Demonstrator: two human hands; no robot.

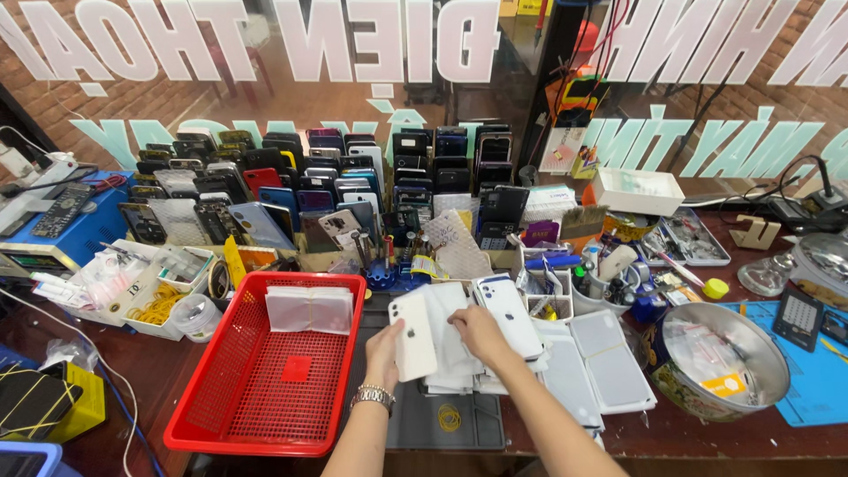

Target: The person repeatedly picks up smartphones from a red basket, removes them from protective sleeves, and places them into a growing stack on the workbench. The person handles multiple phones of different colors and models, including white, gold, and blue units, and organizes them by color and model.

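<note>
Both forearms are bare, with no sleeves in view. The left hand (383, 346) has a silver metal link watch (374, 397) at its wrist.

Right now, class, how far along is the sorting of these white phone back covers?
Done: a few wrapped white pieces lie in the red basket. In hand: the left hand holds one white back cover, while the right hand fingers the stack of white covers beneath. Left: most of that stack, plus covers beside it, stays on the bench.
</note>
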